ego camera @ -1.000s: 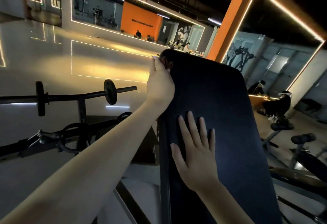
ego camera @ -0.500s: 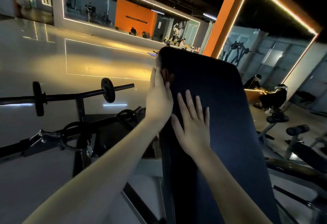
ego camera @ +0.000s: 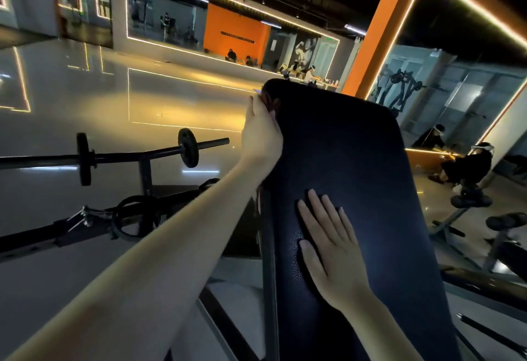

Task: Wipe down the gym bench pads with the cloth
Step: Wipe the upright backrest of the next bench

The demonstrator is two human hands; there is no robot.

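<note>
The dark padded bench back (ego camera: 356, 161) slopes up and away from me in the middle of the view. My left hand (ego camera: 261, 135) holds its upper left edge, with the fingers reaching toward the pad's top corner. Lower on the pad's face lies my right hand (ego camera: 330, 252), flat, fingers straight and slightly spread. No cloth is plainly visible; a grainy patch on the pad shows beside my right thumb, and whether anything lies under the palm is hidden.
A barbell (ego camera: 142, 155) with small plates rests on a stand to the left, above a black frame with ring handles (ego camera: 134, 218). Other benches and roller pads (ego camera: 470, 201) stand at the right, near a seated person (ego camera: 467, 163). An orange column (ego camera: 379, 32) rises behind the pad.
My right hand slid up the pad close to my left hand, then back down to the lower part of the pad. The left hand kept its hold on the edge.
</note>
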